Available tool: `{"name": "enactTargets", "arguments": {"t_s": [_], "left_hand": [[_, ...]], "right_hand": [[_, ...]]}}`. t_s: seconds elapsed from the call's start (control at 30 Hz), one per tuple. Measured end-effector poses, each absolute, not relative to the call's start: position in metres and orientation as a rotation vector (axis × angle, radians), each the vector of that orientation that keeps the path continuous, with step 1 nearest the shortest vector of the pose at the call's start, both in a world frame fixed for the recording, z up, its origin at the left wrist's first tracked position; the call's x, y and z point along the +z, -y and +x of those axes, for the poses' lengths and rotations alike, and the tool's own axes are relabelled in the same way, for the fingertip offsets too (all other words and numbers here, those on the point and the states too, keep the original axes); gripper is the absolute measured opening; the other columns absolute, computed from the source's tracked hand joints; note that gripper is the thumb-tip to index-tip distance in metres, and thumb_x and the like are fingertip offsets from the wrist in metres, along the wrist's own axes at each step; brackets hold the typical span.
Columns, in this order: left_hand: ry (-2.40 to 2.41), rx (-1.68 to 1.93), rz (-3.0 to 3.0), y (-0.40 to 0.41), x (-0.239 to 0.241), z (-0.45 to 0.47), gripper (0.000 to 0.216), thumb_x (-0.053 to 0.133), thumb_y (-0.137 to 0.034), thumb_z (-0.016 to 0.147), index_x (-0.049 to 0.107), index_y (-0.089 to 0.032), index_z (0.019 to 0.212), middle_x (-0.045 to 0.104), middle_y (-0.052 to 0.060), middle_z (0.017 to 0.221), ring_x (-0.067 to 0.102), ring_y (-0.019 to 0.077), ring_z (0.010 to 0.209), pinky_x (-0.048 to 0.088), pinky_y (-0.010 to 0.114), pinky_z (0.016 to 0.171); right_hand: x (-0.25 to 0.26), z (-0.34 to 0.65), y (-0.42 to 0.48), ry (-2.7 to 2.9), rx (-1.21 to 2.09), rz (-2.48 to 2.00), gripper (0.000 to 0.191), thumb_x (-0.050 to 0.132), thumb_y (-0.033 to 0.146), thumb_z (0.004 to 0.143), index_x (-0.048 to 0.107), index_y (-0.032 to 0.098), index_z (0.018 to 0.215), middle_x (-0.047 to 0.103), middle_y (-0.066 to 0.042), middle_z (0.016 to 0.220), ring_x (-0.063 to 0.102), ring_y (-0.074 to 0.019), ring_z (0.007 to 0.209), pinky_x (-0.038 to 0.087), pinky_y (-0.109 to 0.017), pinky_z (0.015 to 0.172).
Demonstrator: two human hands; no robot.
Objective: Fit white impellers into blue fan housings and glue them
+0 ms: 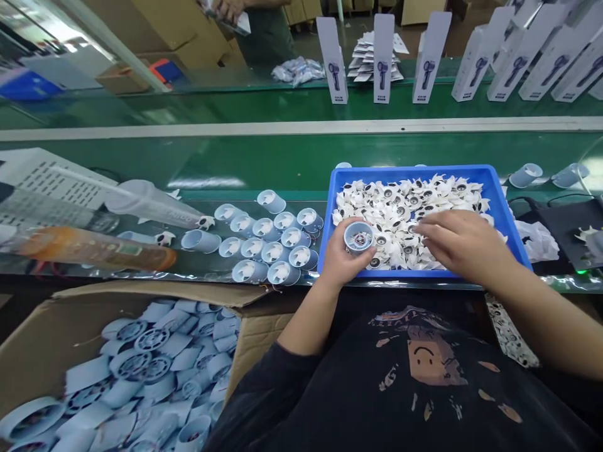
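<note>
With the left hand (343,256) clamped on the pale-blue plastic cylinder (359,237) above the blue rectangular plastic tray (409,274), and the right hand (459,242) apart over its right half, hold unclear, best pick white bladed plastic rotors (405,201) singly

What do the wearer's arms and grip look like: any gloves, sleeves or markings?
Left grip and right grip are ungloved, with no watch or cable visible on either. Both forearms are bare. The left sleeve is plain black; the right sleeve's edge can't be made out.
</note>
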State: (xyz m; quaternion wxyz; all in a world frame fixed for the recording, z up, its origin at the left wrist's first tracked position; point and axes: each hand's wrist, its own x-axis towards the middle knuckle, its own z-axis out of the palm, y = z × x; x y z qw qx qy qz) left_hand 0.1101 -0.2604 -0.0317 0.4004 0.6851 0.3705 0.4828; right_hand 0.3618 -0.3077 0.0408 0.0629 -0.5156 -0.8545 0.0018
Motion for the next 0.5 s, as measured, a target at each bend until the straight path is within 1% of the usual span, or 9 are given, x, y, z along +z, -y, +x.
{"name": "enactTargets", "arguments": {"t_s": [0.07,0.13,0.17,0.23,0.27,0.33,0.4,0.43,0.5], "left_hand": [[-0.98,1.158,1.734,0.26,-0.032,0.11,0.049,0.071,-0.034,0.07,0.053,-0.02,0.114,0.065,0.01,0.111,0.065,0.0249,0.098,0.052,0.04,0.089],[-0.997,1.091,1.746,0.259,-0.031,0.11,0.05,0.072,-0.033,0.069,0.055,-0.02,0.114,0.066,0.009,0.112,0.065,0.0256,0.099,0.051,0.041,0.091],[-0.989,1.064,1.749,0.259,-0.03,0.11,0.05,0.072,-0.033,0.068,0.055,-0.02,0.114,0.066,0.009,0.112,0.065,0.0257,0.1,0.051,0.041,0.092],[-0.96,1.038,1.746,0.258,-0.028,0.11,0.05,0.072,-0.032,0.068,0.055,-0.02,0.113,0.067,0.008,0.113,0.065,0.0261,0.101,0.05,0.04,0.093],[-0.949,1.031,1.741,0.257,-0.027,0.11,0.05,0.072,-0.031,0.068,0.056,-0.02,0.113,0.067,0.008,0.113,0.065,0.0261,0.101,0.05,0.04,0.092],[-0.946,1.016,1.728,0.256,-0.026,0.111,0.049,0.072,-0.03,0.068,0.056,-0.02,0.113,0.067,0.007,0.111,0.065,0.026,0.099,0.05,0.041,0.091],[-0.961,1.022,1.706,0.256,-0.028,0.111,0.049,0.073,-0.029,0.068,0.055,-0.021,0.113,0.066,0.006,0.11,0.064,0.0257,0.098,0.05,0.041,0.09],[-0.965,1.042,1.685,0.256,-0.03,0.111,0.05,0.073,-0.029,0.068,0.055,-0.022,0.114,0.065,0.006,0.111,0.064,0.0253,0.098,0.05,0.04,0.09],[-0.949,1.103,1.627,0.255,-0.035,0.111,0.053,0.074,-0.031,0.069,0.052,-0.023,0.116,0.061,0.007,0.115,0.063,0.0244,0.099,0.05,0.04,0.09]], "right_hand": [[0.032,0.352,0.292,2.751,0.059,-1.701,0.013,0.056,0.018,0.093,0.068,0.014,0.099,0.064,-0.007,0.103,0.06,-0.0209,0.097,0.052,-0.041,0.088],[0.03,0.346,0.284,2.891,0.125,-1.823,0.017,0.055,0.015,0.092,0.071,0.016,0.085,0.066,-0.007,0.09,0.062,-0.0208,0.089,0.051,-0.036,0.083],[0.031,0.344,0.282,2.929,0.128,-1.88,0.018,0.055,0.015,0.091,0.072,0.017,0.087,0.066,-0.008,0.093,0.062,-0.0223,0.091,0.05,-0.036,0.083],[0.037,0.339,0.284,2.957,0.077,-1.983,0.02,0.055,0.017,0.091,0.071,0.018,0.102,0.063,-0.012,0.113,0.059,-0.0274,0.104,0.049,-0.039,0.087],[0.041,0.336,0.286,2.968,0.055,-2.026,0.023,0.054,0.016,0.091,0.07,0.018,0.108,0.06,-0.014,0.119,0.058,-0.0293,0.108,0.048,-0.04,0.087],[0.047,0.33,0.29,3.007,0.07,-2.1,0.027,0.051,0.012,0.09,0.068,0.018,0.11,0.06,-0.014,0.117,0.059,-0.0289,0.106,0.049,-0.04,0.084],[0.049,0.326,0.293,3.052,0.14,-2.17,0.027,0.047,0.009,0.091,0.068,0.017,0.105,0.063,-0.01,0.103,0.062,-0.0244,0.096,0.05,-0.038,0.08],[0.049,0.324,0.293,3.058,0.163,-2.209,0.026,0.046,0.008,0.092,0.067,0.017,0.105,0.063,-0.009,0.101,0.062,-0.0226,0.094,0.051,-0.038,0.08],[0.048,0.323,0.291,3.059,0.187,-2.258,0.025,0.047,0.008,0.093,0.065,0.015,0.109,0.062,-0.008,0.103,0.062,-0.021,0.096,0.052,-0.039,0.082]]}}
